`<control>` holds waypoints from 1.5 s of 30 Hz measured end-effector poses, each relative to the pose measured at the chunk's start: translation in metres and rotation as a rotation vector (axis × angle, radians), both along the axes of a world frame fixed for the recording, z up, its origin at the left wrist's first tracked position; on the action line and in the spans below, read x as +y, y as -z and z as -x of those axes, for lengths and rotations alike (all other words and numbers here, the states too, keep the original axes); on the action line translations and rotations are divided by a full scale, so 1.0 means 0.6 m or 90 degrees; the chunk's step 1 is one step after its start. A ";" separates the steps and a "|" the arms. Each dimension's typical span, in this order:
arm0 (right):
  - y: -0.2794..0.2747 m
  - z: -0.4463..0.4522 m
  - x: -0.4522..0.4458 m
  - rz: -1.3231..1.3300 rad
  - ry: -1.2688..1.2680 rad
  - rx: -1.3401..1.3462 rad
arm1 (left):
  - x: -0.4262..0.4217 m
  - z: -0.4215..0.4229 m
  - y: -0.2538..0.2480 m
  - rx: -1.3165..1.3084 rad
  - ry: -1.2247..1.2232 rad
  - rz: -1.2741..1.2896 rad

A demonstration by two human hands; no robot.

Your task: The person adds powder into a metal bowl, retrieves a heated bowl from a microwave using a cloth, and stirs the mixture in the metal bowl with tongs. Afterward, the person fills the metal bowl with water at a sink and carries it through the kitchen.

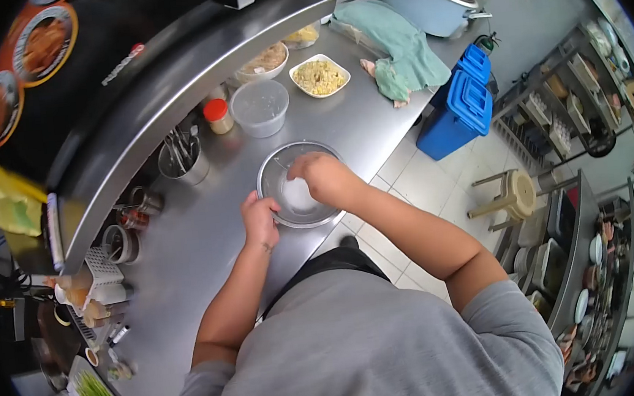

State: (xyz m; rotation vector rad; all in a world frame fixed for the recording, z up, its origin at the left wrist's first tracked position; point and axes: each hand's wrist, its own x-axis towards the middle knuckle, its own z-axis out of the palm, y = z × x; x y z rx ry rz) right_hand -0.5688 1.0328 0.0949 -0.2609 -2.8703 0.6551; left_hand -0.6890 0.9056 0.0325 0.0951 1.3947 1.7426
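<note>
A round metal mixing bowl [271, 173] sits near the front edge of the steel counter, with a white substance [299, 198] at its bottom. My left hand [259, 219] grips the bowl's left rim, thumb on the inner side. Over the bowl's right side, my right hand [322, 180] reaches in with its fingers curled together. What those fingers hold, if anything, is hidden behind the hand. Behind the bowl stand an empty clear plastic tub [259, 108] and a red-lidded jar [218, 116].
A white square bowl of chopped food [320, 75] and a green cloth [394, 45] lie farther back on the counter [186, 264]. Left of the bowl stands a metal container of utensils [184, 161]. Blue lidded bins [455, 112] and a plastic stool [514, 196] stand on the floor.
</note>
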 end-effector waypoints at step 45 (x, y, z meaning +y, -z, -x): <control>-0.035 -0.082 0.438 0.863 0.157 0.132 | -0.122 -0.217 -0.409 0.601 -0.892 -0.258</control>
